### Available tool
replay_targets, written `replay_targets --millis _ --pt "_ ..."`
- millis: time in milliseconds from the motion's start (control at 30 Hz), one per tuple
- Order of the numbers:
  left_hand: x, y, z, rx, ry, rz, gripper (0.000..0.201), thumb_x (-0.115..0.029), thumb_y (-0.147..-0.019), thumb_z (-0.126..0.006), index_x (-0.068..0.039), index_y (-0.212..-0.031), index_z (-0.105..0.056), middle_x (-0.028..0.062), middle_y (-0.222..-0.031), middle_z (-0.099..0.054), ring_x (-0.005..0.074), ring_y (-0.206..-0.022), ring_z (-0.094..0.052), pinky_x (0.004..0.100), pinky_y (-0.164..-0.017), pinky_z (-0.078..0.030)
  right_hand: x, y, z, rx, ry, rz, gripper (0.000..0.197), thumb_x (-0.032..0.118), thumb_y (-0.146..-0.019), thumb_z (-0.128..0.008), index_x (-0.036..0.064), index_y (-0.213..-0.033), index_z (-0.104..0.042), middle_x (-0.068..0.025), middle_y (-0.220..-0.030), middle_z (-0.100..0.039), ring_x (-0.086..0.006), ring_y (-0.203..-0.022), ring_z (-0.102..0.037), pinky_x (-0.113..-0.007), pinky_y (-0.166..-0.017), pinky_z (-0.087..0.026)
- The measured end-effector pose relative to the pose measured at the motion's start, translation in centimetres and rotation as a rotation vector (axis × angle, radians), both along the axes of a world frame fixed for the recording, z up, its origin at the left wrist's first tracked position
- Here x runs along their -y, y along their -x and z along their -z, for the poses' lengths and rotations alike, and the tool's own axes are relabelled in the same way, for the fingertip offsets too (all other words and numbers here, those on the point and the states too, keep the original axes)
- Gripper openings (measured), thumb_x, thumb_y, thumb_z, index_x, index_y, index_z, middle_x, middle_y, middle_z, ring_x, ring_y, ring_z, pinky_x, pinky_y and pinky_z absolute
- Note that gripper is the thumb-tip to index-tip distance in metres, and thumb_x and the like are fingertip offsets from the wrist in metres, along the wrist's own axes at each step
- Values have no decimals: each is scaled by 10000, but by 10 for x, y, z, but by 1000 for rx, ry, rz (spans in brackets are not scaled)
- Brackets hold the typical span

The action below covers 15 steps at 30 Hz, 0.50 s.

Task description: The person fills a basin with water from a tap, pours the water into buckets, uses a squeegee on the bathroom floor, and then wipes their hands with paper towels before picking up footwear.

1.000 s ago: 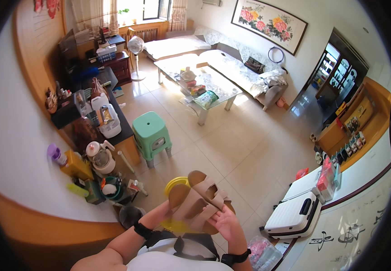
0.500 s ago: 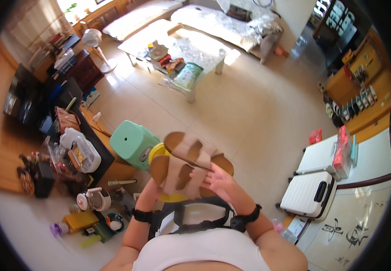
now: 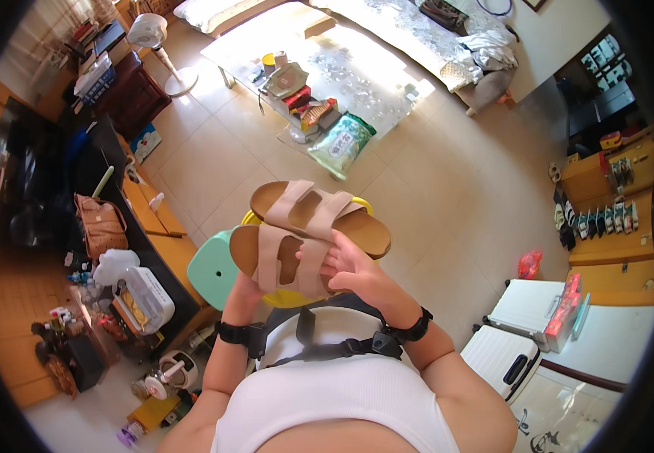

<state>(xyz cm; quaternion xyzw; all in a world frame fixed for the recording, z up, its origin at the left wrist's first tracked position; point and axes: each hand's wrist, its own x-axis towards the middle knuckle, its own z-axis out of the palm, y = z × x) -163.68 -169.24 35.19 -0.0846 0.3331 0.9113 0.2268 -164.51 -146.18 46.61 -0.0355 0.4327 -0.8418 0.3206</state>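
Observation:
A pair of two-strap sandals with brown footbeds and pale pink straps is held up in front of my body, side by side. My left hand (image 3: 244,293) grips the near sandal (image 3: 243,249) at its left end; its fingers are mostly hidden beneath the sole. With bent fingers, my right hand (image 3: 353,268) holds the near sandal at its right-hand strap, close against the far sandal (image 3: 368,232). Under the pair shows a round yellow thing (image 3: 289,300), largely covered. A mint-green stool (image 3: 210,266) stands just left of the sandals.
A low table (image 3: 387,72) bearing a green bag (image 3: 342,147) and packets stands ahead. Along the left runs a dark-topped cabinet (image 3: 134,219) with a pink handbag (image 3: 100,226). White suitcases (image 3: 500,355) and a shoe rack (image 3: 606,219) line the right. A fan (image 3: 162,57) stands far left.
The view has shifted, so the table and the room's contents sit differently in it. The sandals appear a little higher and farther left, still held in both hands.

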Motion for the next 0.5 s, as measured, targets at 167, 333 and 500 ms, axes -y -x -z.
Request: replay_targets --millis 167,333,500 --pt "42 92 14 15 -72 -69 516 -431 -944 -424 -82 -1325 -427 98 -1290 -519 247 -1141 -539 391 -961 -456 42 112 -3 1 27 -96 812 -26 -673 -478 -7 -1416 -152 -166 -1371 -366 -237 -1307 -359 -358 -1094 -276" --pt "94 178 38 55 -75 -221 567 -481 -932 -414 -92 -1345 -402 97 -1314 -497 264 -1177 -508 416 -971 -446 90 227 15 10 73 -194 806 -25 -692 -492 -5 -1420 -146 -155 -1382 -352 -234 -1303 -355 -355 -1092 -276" --pt "143 261 41 -16 -57 -355 571 -472 -939 -411 -85 -1357 -385 104 -1336 -480 270 -1195 -496 399 -990 -428 142 348 22 14 111 -408 806 -16 -719 -496 26 -1436 -131 -158 -1399 -323 -249 -1325 -330 -369 -1104 -262"
